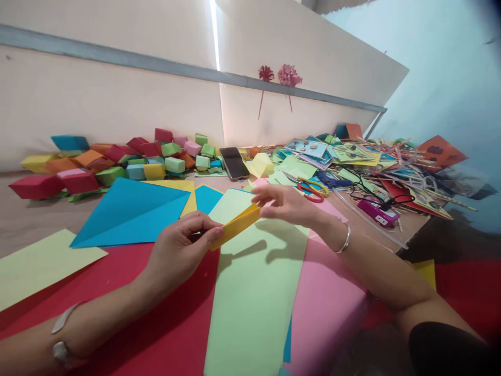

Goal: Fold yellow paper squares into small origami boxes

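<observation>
My L hand (183, 243): clamped on folded yellow paper (238, 226), thumb & fingers.
My R hand (291, 202): part-open nr far end; can't tell if touching.

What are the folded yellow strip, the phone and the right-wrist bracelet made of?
Yellow strip: likely paper or thin card, matte, sharply creased.
Phone: probably glass-fronted, smooth and dark with faint sheen.
Bracelet: probably polished metal; silvery with bright highlights.
</observation>
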Tool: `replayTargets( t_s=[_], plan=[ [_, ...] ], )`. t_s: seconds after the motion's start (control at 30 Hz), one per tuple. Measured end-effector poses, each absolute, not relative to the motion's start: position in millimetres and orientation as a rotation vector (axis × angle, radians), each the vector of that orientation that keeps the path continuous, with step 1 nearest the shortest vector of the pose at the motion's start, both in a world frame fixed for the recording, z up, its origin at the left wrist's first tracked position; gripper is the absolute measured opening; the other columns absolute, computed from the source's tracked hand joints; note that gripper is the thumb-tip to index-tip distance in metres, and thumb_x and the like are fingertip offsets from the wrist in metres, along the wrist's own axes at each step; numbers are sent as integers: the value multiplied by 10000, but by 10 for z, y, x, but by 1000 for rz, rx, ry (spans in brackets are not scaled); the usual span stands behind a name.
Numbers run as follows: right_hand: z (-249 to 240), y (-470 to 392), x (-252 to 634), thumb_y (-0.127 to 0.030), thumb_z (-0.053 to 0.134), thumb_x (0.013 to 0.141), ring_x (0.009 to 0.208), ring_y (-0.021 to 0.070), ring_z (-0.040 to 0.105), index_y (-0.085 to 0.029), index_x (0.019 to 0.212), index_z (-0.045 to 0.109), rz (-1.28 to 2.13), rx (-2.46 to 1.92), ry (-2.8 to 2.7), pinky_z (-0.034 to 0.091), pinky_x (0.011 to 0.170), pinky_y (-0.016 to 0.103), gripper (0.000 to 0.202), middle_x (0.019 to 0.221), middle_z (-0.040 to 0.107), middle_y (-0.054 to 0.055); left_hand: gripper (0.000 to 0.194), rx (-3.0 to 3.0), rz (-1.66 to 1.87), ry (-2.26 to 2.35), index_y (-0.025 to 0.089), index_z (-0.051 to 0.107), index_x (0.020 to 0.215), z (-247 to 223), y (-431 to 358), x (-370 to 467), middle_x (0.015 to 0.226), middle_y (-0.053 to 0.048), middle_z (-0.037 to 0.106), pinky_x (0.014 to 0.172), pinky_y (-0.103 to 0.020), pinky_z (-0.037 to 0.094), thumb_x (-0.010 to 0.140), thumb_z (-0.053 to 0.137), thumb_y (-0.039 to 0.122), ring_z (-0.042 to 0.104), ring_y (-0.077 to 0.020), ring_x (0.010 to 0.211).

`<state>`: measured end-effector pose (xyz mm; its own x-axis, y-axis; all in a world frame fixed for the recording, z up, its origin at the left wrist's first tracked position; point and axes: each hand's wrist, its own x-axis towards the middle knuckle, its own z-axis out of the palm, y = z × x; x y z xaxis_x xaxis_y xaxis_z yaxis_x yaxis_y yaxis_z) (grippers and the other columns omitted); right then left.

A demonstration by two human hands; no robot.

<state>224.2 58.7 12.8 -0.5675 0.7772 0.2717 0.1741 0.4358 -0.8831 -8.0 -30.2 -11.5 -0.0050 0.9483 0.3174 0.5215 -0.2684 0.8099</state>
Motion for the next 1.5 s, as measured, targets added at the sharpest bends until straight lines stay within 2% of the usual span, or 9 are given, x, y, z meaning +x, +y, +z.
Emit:
replayTargets(
  t_s=[0.1, 0.17, 0.37, 0.53, 0.8, 0.93, 1.07, 1.2, 1.5],
  plan=[
    [33, 480, 2137, -285, 731, 718, 576, 83, 573, -127, 760, 713, 1252, -820, -2067, 446, 539, 199, 164, 635, 662, 3, 284, 1883, 1112, 1515, 216, 626, 613, -115, -319, -70, 660, -40, 630, 545, -298, 433, 773, 569, 444, 550, -193, 622],
    [15, 407, 2104, -270, 704, 745, 530, 75, 552, -127, 695, 697, 1246, -855, -2079, 423, 517, 194, 152, 572, 636, -9, 288, 1965, 1063, 1490, 210, 618, 605, -129, -329, -73, 644, -29, 621, 528, -281, 413, 780, 563, 433, 532, -172, 593],
    [-13, 255, 2034, -261, 746, 715, 552, 85, 558, -139, 720, 712, 1301, -826, -2115, 431, 545, 214, 127, 597, 652, -8, 312, 1955, 951, 1352, 200, 714, 724, -125, -387, -27, 635, -19, 644, 476, -239, 381, 807, 581, 469, 538, -145, 561],
    [-56, 227, 1960, -321, 864, 572, 649, 90, 608, -150, 776, 673, 1686, -858, -1673, 484, 621, 218, 328, 742, 688, -6, 315, 1694, 1112, 1433, 186, 711, 665, -34, -442, 29, 669, -44, 672, 471, -236, 419, 723, 654, 490, 564, -160, 587],
    [-126, -40, 1838, -207, 845, 561, 608, 74, 593, -141, 789, 671, 1993, -864, -1615, 474, 586, 201, 294, 719, 677, -21, 324, 1297, 1140, 1368, 185, 641, 715, -37, -516, 104, 619, -9, 665, 497, -246, 487, 620, 757, 471, 595, -151, 557],
    [-153, -50, 1817, -235, 803, 612, 517, 65, 551, -133, 669, 645, 1881, -1010, -1659, 425, 504, 193, 197, 590, 624, -34, 337, 1257, 1115, 1332, 184, 600, 691, -54, -493, 111, 639, -3, 658, 528, -255, 514, 620, 766, 468, 619, -154, 586],
    [-142, 25, 1834, -304, 772, 681, 448, 49, 459, -145, 628, 623, 1687, -1053, -1661, 337, 441, 189, 224, 498, 545, -56, 382, 1204, 1043, 1391, 183, 602, 763, -76, -462, 63, 606, 11, 622, 434, -250, 459, 652, 743, 521, 563, -136, 474],
    [-123, 42, 1865, -235, 663, 748, 464, 59, 442, -156, 605, 597, 1530, -1048, -1809, 322, 439, 194, 176, 501, 511, -55, 384, 1283, 1001, 1330, 181, 638, 862, -87, -452, 27, 650, 0, 637, 431, -258, 459, 683, 728, 509, 565, -139, 475],
    [-77, 267, 2000, -191, 612, 791, 562, 77, 456, -143, 691, 649, 1043, -904, -2227, 357, 548, 215, 117, 606, 561, -27, 263, 1433, 1123, 1454, 184, 628, 659, -60, -373, -1, 599, -4, 621, 489, -256, 444, 653, 711, 433, 557, -146, 541]
  ],
)
